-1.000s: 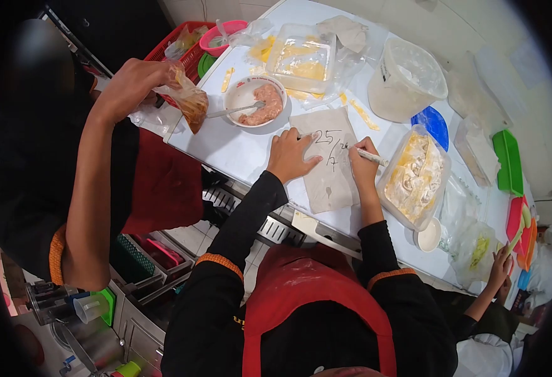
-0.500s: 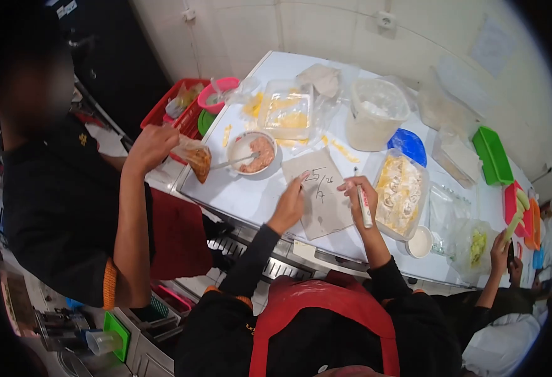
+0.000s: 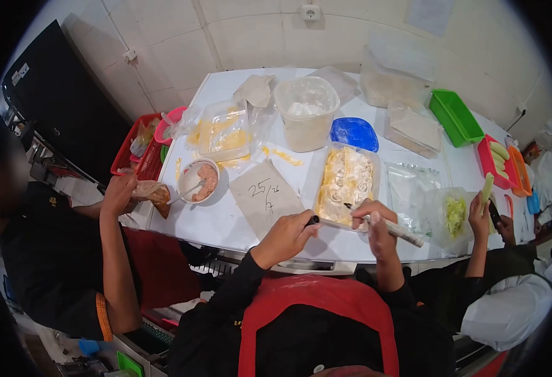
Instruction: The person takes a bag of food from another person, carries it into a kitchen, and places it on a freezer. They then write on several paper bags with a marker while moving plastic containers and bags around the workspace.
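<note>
Marker [image 3: 406, 234]: in the right hand [image 3: 379, 227], above the near end of a clear tub [image 3: 321, 182], dark tip toward the left, pale barrel slanting down to the right. The right thumb and fingers pinch the barrel toward its tip end. Left hand [image 3: 282, 242]: thumb and forefinger pinch a small dark cap [image 3: 313, 220], the other fingers curled in. Handling, by judgement: marker light and stiff, smooth enough to slip in floury fingers; best hold is mid-barrel, clear of the tip. Cap tiny and hard, best gripped by its sides. The tub holds flour-dusted yellow pieces [image 3: 349, 179], probably soft and easily dented; lift it by opposite walls. Left of the tub lies a grey-brown sheet [image 3: 260, 220] with dark figures, flat on the white table [image 3: 225, 220]. Farther left, a bowl [image 3: 190, 176] with pink mince stands near a co-worker's hand [image 3: 119, 196], which grips a bag [image 3: 158, 193]; at far right another person's hand [image 3: 479, 220] holds a pale green vegetable [image 3: 488, 187]. Unclear: whether the marker overlaps the tub's rim or touches it; part of the barrel is covered by fingers; barrel print illegible; the bag's contents cannot be identified; outer edges fall into black.
</note>
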`<state>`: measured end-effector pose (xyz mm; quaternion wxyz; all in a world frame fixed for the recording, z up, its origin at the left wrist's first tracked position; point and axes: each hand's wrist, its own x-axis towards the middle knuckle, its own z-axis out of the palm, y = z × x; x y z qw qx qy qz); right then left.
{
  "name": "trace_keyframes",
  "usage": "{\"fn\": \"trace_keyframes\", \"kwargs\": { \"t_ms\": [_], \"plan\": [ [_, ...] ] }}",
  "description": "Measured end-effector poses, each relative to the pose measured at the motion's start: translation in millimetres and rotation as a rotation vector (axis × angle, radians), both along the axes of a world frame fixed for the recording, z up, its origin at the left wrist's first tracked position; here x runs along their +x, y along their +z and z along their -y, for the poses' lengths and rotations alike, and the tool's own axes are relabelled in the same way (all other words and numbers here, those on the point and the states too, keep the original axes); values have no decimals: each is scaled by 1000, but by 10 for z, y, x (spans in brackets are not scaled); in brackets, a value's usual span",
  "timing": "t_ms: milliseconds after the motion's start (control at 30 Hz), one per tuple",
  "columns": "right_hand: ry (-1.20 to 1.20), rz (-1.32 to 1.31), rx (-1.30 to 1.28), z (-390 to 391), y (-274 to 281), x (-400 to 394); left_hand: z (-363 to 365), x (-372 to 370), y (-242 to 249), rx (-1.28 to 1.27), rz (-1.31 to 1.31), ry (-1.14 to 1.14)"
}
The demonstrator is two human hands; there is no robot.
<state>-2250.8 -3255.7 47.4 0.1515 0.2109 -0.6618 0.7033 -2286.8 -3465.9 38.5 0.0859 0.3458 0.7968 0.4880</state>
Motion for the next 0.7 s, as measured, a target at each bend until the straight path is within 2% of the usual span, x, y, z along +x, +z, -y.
{"fn": "trace_keyframes", "kwargs": {
  "t_ms": [67,133,167,233,300,367,400,533,633,700],
  "plan": [
    [13,128,-94,-109,-19,-12,-165,-49,77,0,-53,2],
    [14,174,-172,-188,1,-79,-201,-160,-64,-4,-43,199],
    [-26,170,-132,-251,17,-136,-209,-289,-171,2,-54,306],
    [-78,166,-54,-355,-5,-208,98,-631,-643,-24,-43,782],
    [-89,194,-12,-485,-62,-324,801,-955,-1377,-302,39,931],
    [-58,209,-11,-568,-79,-441,1023,-1091,-1877,-505,-100,1049],
    [-41,194,-18,-588,-88,-524,1079,-1116,-1973,-610,-167,1097],
    [-15,154,-46,-643,-76,-725,945,-1306,-1910,-500,-15,1240],
    [-54,130,-60,-743,-32,-808,1083,-1284,-1791,-384,166,1077],
    [-112,111,-46,-876,-19,-834,880,-1009,-1215,81,88,964]
  ]
}}
